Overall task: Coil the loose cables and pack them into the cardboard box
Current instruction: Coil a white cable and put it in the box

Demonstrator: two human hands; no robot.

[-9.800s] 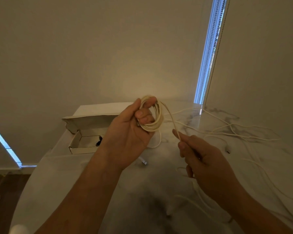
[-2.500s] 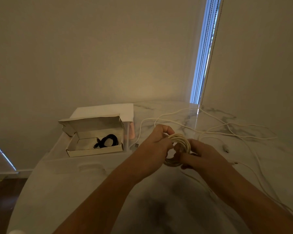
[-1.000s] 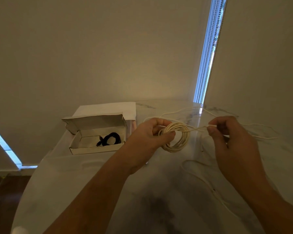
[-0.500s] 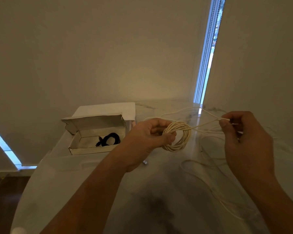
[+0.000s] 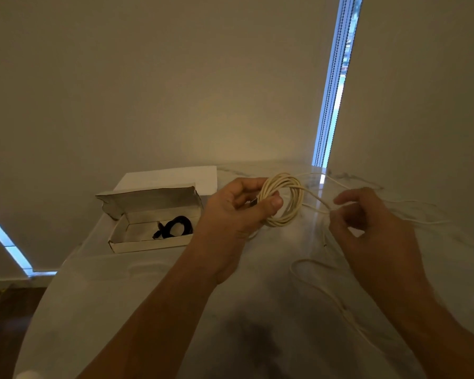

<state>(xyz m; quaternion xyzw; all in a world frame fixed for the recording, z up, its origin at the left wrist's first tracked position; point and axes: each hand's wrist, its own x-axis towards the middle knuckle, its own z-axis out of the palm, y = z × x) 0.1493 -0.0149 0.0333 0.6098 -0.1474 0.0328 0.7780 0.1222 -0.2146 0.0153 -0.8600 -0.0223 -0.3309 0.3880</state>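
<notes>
While the left hand (image 5: 238,212) clamps the light, springy cream cable coil (image 5: 283,199) right of the cardboard box (image 5: 148,242), the right hand (image 5: 367,222) pinches its limp tail, best gripped across all loops.

The desk (image 5: 153,310) is polished marble, glossy, grey-veined on white; the box (image 5: 148,243) near its far left corner is matt, rough-edged cardboard holding a shiny black cable (image 5: 177,225); the cream coil (image 5: 283,201) looks smooth, matt plastic
</notes>
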